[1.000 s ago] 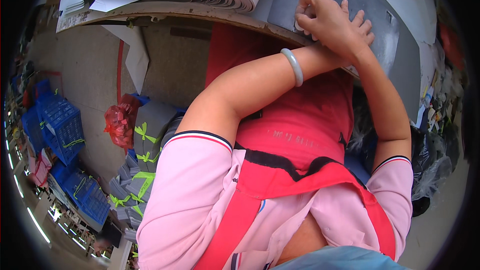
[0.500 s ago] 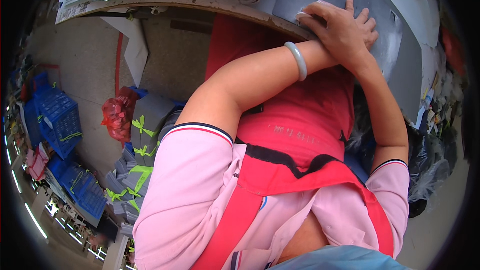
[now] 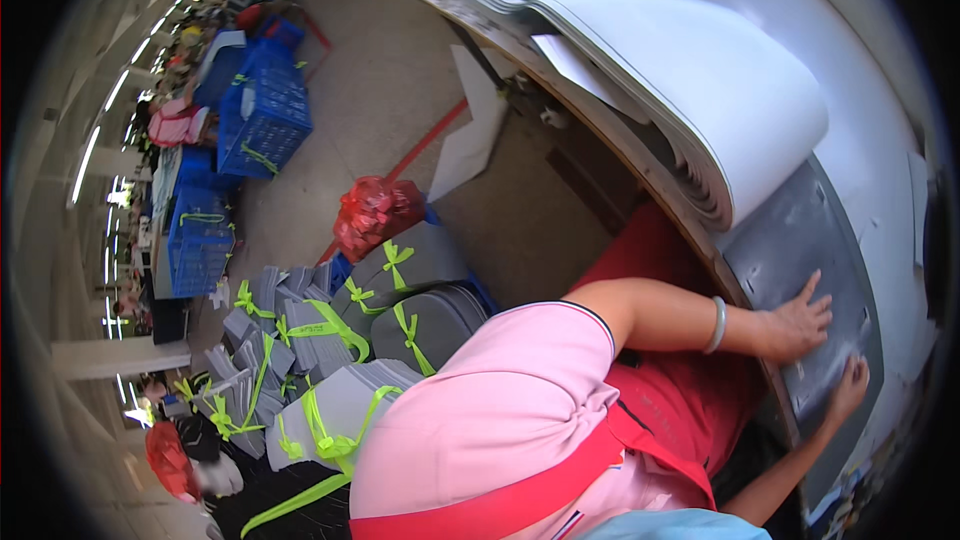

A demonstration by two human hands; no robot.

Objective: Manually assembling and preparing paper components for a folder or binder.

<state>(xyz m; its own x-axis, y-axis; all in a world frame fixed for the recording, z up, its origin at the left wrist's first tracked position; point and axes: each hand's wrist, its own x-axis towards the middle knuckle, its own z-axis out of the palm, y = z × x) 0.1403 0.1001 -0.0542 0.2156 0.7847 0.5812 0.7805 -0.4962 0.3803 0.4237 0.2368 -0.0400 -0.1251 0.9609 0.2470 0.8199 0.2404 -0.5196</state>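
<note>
My left hand (image 3: 795, 322) lies flat on the grey sheet (image 3: 800, 270), fingers (image 3: 812, 290) spread open and gripping nothing. My right hand (image 3: 850, 385) rests on the same grey sheet, nearer its lower end, fingers extended and open, palm down. The grey sheet lies on the desk (image 3: 650, 175), just beside the stack of white sheets (image 3: 700, 70), whose curled front edge overhangs the upper end of the grey sheet. One pale bangle (image 3: 715, 324) sits on my left wrist.

Containers, located from the desk: three blue crates (image 3: 262, 118) show on the floor well to the left of it; their contents cannot be made out. One red bag (image 3: 375, 212) stands on the floor between the crates and the desk, knotted shut. Below the red bag lie bundles of grey sheets (image 3: 400, 290) tied with green ribbon; the exact count cannot be told, as they overlap.
</note>
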